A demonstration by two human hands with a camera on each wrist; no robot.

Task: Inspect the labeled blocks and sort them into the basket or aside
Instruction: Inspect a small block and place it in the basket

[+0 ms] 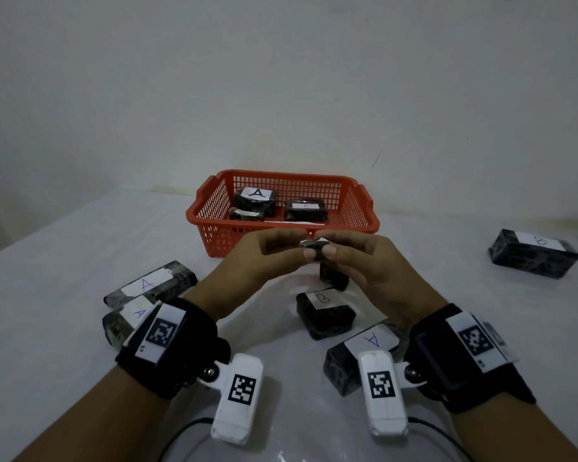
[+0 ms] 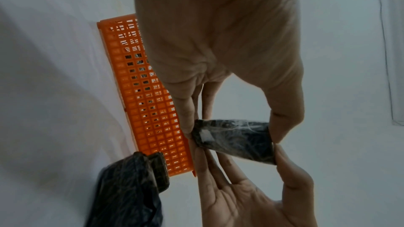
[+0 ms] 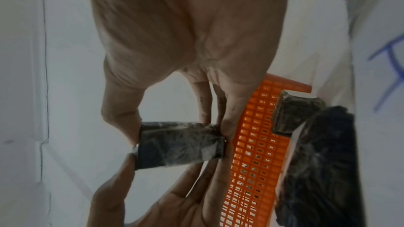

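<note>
Both hands hold one small dark wrapped block (image 1: 314, 251) in the air just in front of the orange basket (image 1: 221, 240). My left hand (image 1: 304, 244) pinches its left end and my right hand (image 1: 325, 243) pinches its right end. In the left wrist view the block (image 2: 234, 142) shows a small white patch whose letter I cannot read. In the right wrist view the block (image 3: 179, 146) sits between thumb and fingers. The basket holds two blocks labelled A (image 1: 256, 200) (image 1: 306, 210) and a smaller one (image 1: 246, 215).
On the white table lie two A blocks (image 1: 151, 286) (image 1: 127, 320) at the left, a B block (image 1: 324, 313) and a small unlabelled-looking block (image 1: 333, 276) under my hands, an A block (image 1: 361, 355) near my right wrist, and a B block (image 1: 534, 253) far right.
</note>
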